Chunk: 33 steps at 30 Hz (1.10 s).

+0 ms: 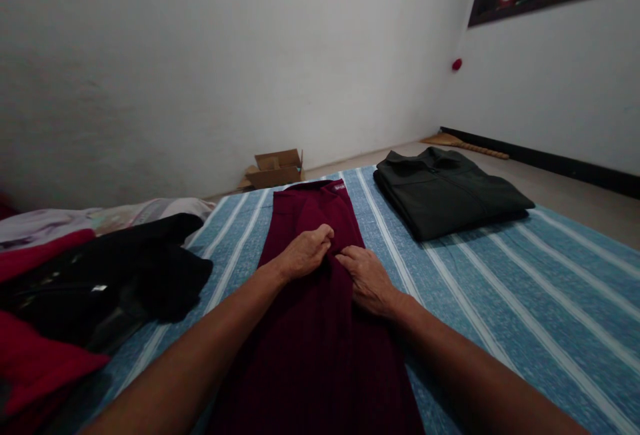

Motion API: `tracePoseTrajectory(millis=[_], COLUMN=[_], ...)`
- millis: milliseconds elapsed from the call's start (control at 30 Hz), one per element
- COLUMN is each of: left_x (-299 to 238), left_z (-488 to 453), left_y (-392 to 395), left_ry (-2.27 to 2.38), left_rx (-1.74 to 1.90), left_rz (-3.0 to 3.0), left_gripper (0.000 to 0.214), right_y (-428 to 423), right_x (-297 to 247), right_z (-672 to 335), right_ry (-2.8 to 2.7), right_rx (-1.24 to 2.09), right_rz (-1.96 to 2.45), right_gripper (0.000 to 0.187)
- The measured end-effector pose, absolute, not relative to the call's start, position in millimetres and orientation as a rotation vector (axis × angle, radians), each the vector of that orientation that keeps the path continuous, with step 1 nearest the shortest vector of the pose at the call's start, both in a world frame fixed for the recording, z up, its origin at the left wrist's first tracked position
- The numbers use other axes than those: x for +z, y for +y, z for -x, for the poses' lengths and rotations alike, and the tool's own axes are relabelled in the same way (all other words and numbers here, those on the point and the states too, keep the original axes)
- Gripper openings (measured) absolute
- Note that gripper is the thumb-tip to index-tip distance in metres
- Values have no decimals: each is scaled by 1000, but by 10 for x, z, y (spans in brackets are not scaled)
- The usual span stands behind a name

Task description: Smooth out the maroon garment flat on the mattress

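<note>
A pair of maroon trousers (320, 342) lies lengthwise on the bed, its waistband at the far end and a small pale label near the waistband's right corner. My left hand (307, 253) is closed in a pinch on the cloth below the waistband. Just to its right, my right hand (367, 278) grips the trousers near their right edge, fingers bent into the fabric. Between the two hands the cloth is bunched into a raised fold. The near end of the trousers runs out of view at the bottom.
A folded dark green jacket (445, 188) rests on the blue striped bedsheet (480, 288) to the right. Black clothing (150, 268) and red clothing (40, 362) are heaped at the left. Beyond the bed are an open cardboard box (277, 172) and a broom (465, 144).
</note>
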<state>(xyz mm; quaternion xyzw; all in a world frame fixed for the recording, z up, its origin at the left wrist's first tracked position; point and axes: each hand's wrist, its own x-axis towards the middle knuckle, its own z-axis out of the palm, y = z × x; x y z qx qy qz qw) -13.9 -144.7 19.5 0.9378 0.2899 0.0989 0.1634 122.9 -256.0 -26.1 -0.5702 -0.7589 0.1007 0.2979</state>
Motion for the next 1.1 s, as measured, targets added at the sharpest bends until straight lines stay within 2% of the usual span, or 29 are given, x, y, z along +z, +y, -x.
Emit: tracePoseTrajectory(millis=[133, 333, 467, 700, 833, 933, 1100], left_x=[61, -38, -16, -5, -30, -74, -75], left_z=[168, 57, -43, -32, 26, 67, 131], left_y=[-1540, -1730, -1822, -1896, -1961, -1998, -2046], left_ry=[997, 1224, 1384, 1355, 1278, 1176, 1098], left_rx=[379, 348, 202, 201, 235, 173, 10], left_rz=[-2710, -2872, -2949, -3060, -3010, -2941, -2825], left_gripper=[13, 20, 18, 19, 28, 42, 54], right_y=[-2587, -2685, -2711, -2762, -2772, -2745, -2702], right_x=[-281, -281, -199, 217, 343, 296, 113], right_z=[-1262, -1249, -1300, -1568, -1657, -1613, -1410], right_ry=[-2060, -2146, -2279, -2513, -2348, -2077, -1881], right_rx=[296, 211, 216, 661, 983, 888, 505], right_rz=[1504, 1637, 1594, 1358, 1292, 1453, 1768], right_gripper=[24, 35, 27, 7, 17, 23, 17])
